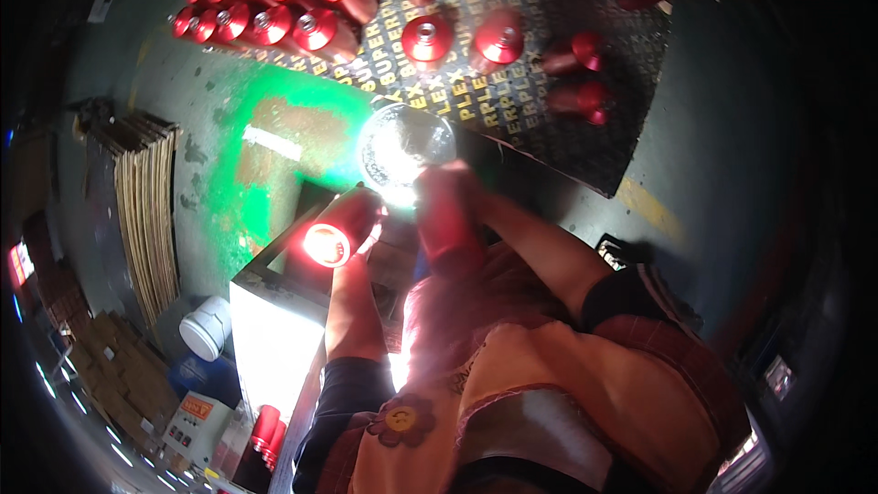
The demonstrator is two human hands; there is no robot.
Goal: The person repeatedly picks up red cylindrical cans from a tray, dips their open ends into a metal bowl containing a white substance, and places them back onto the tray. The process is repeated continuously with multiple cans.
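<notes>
In my left hand is a red metal cylinder, tilted, with its round end lit brightly and facing down-left. My right hand is closed around a second red metal cylinder, held close to my body and smeared by motion. Just beyond both hands sits a round clear container with strong glare on it; its contents cannot be made out. Rows of red metal bottles with rounded shoulders and narrow necks stand on a dark printed board at the far side.
Two red bottles lie on the board's right part. Stacked flat cardboard leans at the left, near a white bucket. A brightly lit surface is left of my arm, with a control box and more red cylinders below.
</notes>
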